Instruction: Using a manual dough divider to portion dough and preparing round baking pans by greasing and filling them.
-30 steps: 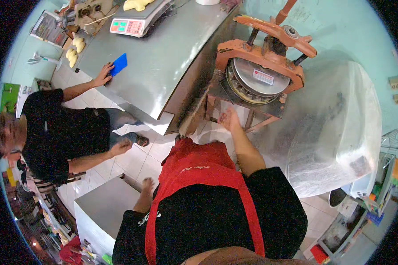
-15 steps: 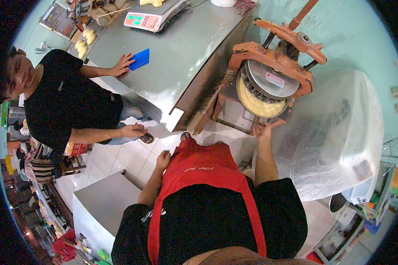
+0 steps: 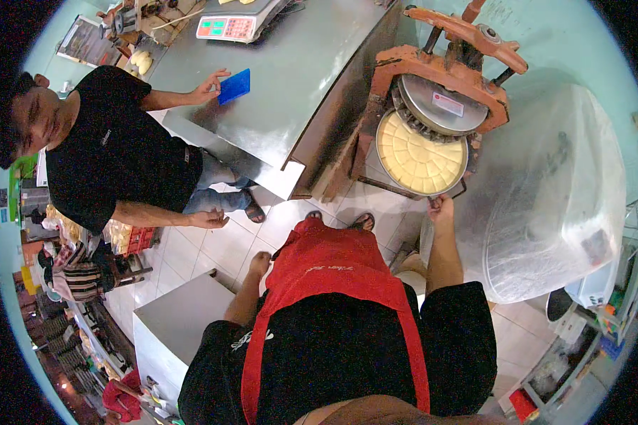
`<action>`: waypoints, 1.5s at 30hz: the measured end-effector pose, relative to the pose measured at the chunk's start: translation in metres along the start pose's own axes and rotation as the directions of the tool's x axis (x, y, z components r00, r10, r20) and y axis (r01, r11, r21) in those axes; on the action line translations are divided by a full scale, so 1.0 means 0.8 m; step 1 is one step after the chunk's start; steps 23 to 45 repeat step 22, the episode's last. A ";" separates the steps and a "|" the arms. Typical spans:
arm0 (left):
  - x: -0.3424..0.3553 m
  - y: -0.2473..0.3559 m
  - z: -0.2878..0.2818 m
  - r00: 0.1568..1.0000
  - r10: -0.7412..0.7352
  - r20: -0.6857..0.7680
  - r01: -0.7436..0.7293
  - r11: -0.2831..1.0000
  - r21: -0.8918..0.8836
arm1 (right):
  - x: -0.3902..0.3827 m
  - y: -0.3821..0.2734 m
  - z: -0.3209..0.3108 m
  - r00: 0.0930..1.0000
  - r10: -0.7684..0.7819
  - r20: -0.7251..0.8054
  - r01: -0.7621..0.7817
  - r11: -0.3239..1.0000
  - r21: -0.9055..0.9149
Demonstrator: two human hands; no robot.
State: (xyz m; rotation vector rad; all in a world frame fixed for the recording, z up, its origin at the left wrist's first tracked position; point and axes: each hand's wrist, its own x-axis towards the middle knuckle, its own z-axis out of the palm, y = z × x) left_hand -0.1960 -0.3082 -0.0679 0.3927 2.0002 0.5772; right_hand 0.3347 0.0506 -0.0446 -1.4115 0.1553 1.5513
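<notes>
A round pan (image 3: 383,164) of pale dough (image 3: 420,157) sits in an orange dough divider press (image 3: 446,78). Lines divide the dough into several pieces. Above its far part is a round metal pressing head (image 3: 439,106) with a toothed rim. At the pan's near edge, my right hand (image 3: 441,207) has its fingers closed round what looks like the pan's handle. My left hand (image 3: 261,264) hangs beside the red apron (image 3: 329,262), fingers curled in, with nothing visible in it.
A co-worker (image 3: 120,149) stands at the left of the metal table (image 3: 283,92), one hand by a blue scraper (image 3: 234,86). A scale (image 3: 237,25) stands at the far end. Plastic sheeting (image 3: 546,205) covers something bulky at right; a metal box (image 3: 181,312) is at lower left.
The pan has come out toward me from under the pressing head, with my right hand at its edge. Its dough, smooth before, now shows dividing lines. The co-worker's hand has lifted slightly.
</notes>
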 end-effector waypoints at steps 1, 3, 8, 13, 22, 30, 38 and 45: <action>-0.002 0.023 0.008 1.000 0.006 0.009 -0.006 1.000 0.003 | -0.005 0.020 -0.017 1.000 -0.009 -0.005 0.009 1.000 0.006; -0.013 0.094 0.016 0.992 0.087 0.092 -0.097 0.988 0.116 | -0.018 0.060 -0.040 0.987 0.071 0.143 -0.082 0.994 0.069; 0.064 0.067 0.028 0.942 0.237 0.239 -0.263 0.961 0.085 | -0.128 0.147 -0.038 0.991 0.097 -0.090 -0.077 0.976 0.205; 0.077 0.114 0.041 0.824 0.372 0.426 -0.445 0.892 0.082 | -0.237 0.157 -0.019 0.990 0.068 -0.126 -0.034 0.967 0.252; 0.008 0.186 0.097 0.605 0.186 0.774 -0.081 0.982 -0.173 | -0.364 0.268 -0.080 0.987 0.140 -0.073 -0.116 0.957 0.264; 0.008 0.186 0.097 0.605 0.186 0.774 -0.081 0.982 -0.173 | -0.364 0.268 -0.080 0.987 0.140 -0.073 -0.116 0.957 0.264; 0.008 0.186 0.097 0.605 0.186 0.774 -0.081 0.982 -0.173 | -0.364 0.268 -0.080 0.987 0.140 -0.073 -0.116 0.957 0.264; 0.008 0.186 0.097 0.605 0.186 0.774 -0.081 0.982 -0.173 | -0.364 0.268 -0.080 0.987 0.140 -0.073 -0.116 0.957 0.264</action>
